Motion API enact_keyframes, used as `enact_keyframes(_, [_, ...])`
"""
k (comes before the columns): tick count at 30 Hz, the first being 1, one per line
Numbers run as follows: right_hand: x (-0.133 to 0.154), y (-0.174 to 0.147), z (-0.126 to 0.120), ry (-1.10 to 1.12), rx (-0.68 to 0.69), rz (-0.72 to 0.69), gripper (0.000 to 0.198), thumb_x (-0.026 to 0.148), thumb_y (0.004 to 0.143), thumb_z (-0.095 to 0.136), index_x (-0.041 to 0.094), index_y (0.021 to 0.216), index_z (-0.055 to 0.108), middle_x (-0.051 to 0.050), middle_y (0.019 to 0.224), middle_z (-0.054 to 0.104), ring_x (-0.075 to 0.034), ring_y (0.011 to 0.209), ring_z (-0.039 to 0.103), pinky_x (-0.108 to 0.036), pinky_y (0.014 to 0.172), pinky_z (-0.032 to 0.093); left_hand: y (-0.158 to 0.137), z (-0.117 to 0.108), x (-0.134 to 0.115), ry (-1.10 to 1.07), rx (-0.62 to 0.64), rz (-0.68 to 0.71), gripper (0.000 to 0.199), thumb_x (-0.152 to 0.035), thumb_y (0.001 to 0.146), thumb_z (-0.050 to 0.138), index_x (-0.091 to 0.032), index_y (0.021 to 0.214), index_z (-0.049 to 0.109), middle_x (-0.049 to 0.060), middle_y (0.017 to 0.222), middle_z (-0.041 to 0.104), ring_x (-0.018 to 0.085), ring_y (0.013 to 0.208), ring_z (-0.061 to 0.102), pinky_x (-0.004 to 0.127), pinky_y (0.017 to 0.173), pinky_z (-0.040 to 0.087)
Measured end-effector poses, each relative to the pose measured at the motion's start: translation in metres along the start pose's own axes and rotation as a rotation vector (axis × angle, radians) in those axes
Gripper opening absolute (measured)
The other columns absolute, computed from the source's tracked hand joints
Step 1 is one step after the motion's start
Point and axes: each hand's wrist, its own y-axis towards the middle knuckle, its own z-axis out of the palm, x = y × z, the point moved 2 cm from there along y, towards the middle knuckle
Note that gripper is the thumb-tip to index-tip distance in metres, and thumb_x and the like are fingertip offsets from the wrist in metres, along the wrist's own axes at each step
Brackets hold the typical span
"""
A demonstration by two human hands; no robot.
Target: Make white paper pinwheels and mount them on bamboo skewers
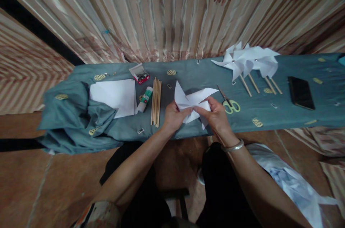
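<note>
Between my two hands is a white paper pinwheel (190, 99) with its pointed blades folded toward the middle. My left hand (175, 115) grips its left side, the thumb pressed near the centre. From the right, my right hand (215, 113) pinches it, with that thumb also at the centre. No stick shows on this pinwheel. Just right of my right hand lie scissors (230, 105) with light green handles. Left of my left hand, several wooden sticks (156, 102) lie side by side, next to a green and white glue stick (145, 98).
White paper sheets (118, 93) lie at the left, partly under bunched cloth (78, 109). Behind the glue stick, an open box of metal pins (140, 75) stands. Several pinwheels on sticks (250, 61) lie back right, near a dark phone (301, 92). A curtain (167, 12) hangs behind.
</note>
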Motion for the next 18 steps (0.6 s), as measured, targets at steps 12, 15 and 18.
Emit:
enact_keyframes(12, [-0.0014, 0.0008, -0.002, 0.016, 0.002, 0.033, 0.043, 0.029, 0.052, 0.084, 0.022, 0.089, 0.064, 0.003, 0.079, 0.073, -0.016, 0.068, 0.063, -0.031, 0.069, 0.051, -0.001, 0.0006, -0.0029, 0.001, 0.016, 0.037, 0.03, -0.022, 0.057, 0.08, -0.015, 0.085, 0.074, 0.005, 0.084, 0.075, 0.019, 0.075, 0.068, 0.029, 0.073, 0.052])
enact_keyframes(15, [-0.0024, 0.0008, -0.002, 0.013, 0.005, 0.025, 0.043, 0.029, 0.052, 0.084, 0.022, 0.09, 0.065, 0.003, 0.077, 0.073, -0.016, 0.067, 0.063, -0.03, 0.067, 0.05, -0.0004, -0.0004, -0.0035, 0.041, 0.004, 0.058, 0.029, -0.022, 0.058, 0.079, -0.015, 0.085, 0.074, 0.005, 0.083, 0.075, 0.019, 0.074, 0.068, 0.029, 0.071, 0.051])
enact_keyframes(18, [-0.003, 0.0009, -0.0021, 0.004, 0.0, 0.011, 0.043, 0.03, 0.053, 0.084, 0.021, 0.09, 0.065, 0.003, 0.076, 0.072, -0.016, 0.066, 0.062, -0.03, 0.066, 0.05, -0.0002, -0.0001, -0.0047, 0.067, 0.005, 0.067, 0.027, -0.022, 0.06, 0.077, -0.014, 0.085, 0.073, 0.005, 0.083, 0.075, 0.019, 0.073, 0.068, 0.028, 0.07, 0.051])
